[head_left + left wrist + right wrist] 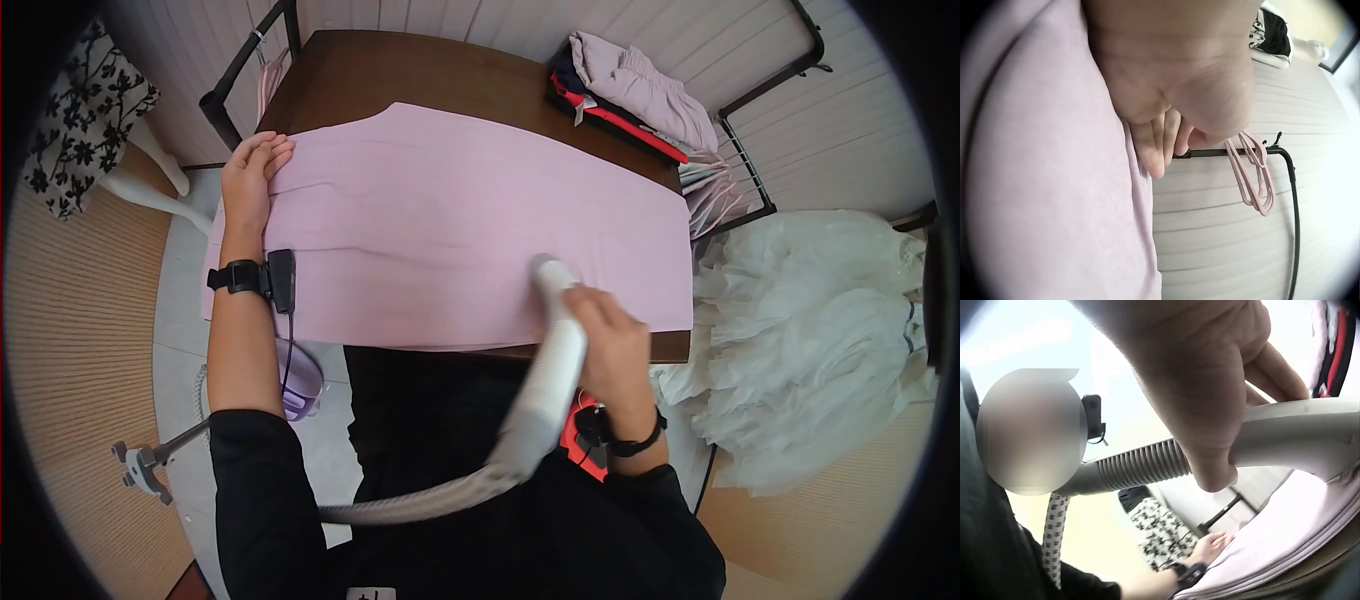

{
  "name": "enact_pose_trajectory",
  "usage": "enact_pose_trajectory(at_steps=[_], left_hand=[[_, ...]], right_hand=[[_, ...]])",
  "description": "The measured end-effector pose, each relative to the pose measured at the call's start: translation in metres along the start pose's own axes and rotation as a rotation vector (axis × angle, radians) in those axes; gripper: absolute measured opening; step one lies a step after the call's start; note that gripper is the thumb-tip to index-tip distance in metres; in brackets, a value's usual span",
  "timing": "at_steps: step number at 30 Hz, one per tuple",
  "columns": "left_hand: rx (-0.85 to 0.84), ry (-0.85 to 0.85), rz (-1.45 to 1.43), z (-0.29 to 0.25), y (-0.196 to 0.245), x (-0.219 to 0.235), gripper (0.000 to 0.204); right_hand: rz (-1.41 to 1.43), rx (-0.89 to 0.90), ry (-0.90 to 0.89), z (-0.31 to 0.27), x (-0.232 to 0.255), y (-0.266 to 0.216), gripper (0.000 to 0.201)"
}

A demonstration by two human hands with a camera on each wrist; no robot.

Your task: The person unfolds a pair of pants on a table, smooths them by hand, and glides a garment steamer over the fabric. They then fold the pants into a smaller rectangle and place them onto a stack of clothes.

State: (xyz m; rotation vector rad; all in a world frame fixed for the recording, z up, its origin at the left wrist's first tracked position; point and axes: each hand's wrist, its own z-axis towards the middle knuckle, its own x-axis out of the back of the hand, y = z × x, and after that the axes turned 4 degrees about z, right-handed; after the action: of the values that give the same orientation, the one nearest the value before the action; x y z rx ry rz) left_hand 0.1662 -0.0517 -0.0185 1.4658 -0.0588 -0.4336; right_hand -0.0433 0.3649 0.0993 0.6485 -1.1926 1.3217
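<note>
A pink garment point(450, 200) lies spread flat, with a few creases toward its left part. At its left end my left hand point(255, 180) rests against the cloth, fingers loosely bent; in the left wrist view these fingers point(1155, 147) lie along the garment's edge point(1060, 162). My right hand point(608, 345) grips the pale handle of a steamer point(550, 375), whose head is over the garment's lower right part. The right wrist view shows my right hand point(1210, 394) wrapped round the handle point(1285, 437), thumb underneath, with the ribbed hose joint behind it.
Under the garment is a dark brown table point(340, 75). Folded clothes point(640, 90) are stacked at its back right. A white ruffled dress point(810, 340) hangs at right. The steamer's hose point(410, 505) crosses before my body; a purple base point(303, 380) stands on the floor.
</note>
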Motion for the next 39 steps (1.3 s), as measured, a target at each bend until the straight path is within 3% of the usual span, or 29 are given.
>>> enact_pose_trajectory(at_steps=[6,9,12,18,21,25,31,37,39], left_hand=[[0.020,-0.004,-0.026,0.002,-0.003,0.003,0.023],[0.025,0.004,-0.040,0.002,-0.002,0.002,0.023],[0.028,0.005,-0.045,0.002,0.000,0.002,0.023],[0.025,-0.004,-0.041,0.000,0.001,0.001,0.023],[0.023,0.005,-0.035,0.000,0.001,0.001,0.024],[0.036,-0.001,-0.017,0.000,0.001,0.003,0.024],[0.038,-0.009,-0.049,0.001,0.000,0.004,0.023],[0.052,-0.013,-0.052,0.000,-0.001,0.005,0.024],[0.056,-0.011,-0.046,0.001,-0.001,0.006,0.024]], right_hand=[[-0.142,-0.311,0.190,-0.016,0.026,0.076,0.037],[-0.168,-0.339,0.184,-0.012,0.026,0.083,0.037],[-0.075,-0.185,0.202,0.005,0.011,0.067,0.035],[0.098,0.152,0.072,0.066,-0.032,0.008,0.044],[0.137,0.202,-0.006,0.095,-0.043,-0.017,0.047],[0.134,0.225,0.060,0.122,-0.058,-0.009,0.045],[-0.047,-0.031,0.067,0.134,-0.043,0.071,0.042],[-0.200,-0.195,0.226,0.078,-0.004,0.168,0.038],[-0.253,-0.333,0.206,0.059,0.014,0.181,0.040]])
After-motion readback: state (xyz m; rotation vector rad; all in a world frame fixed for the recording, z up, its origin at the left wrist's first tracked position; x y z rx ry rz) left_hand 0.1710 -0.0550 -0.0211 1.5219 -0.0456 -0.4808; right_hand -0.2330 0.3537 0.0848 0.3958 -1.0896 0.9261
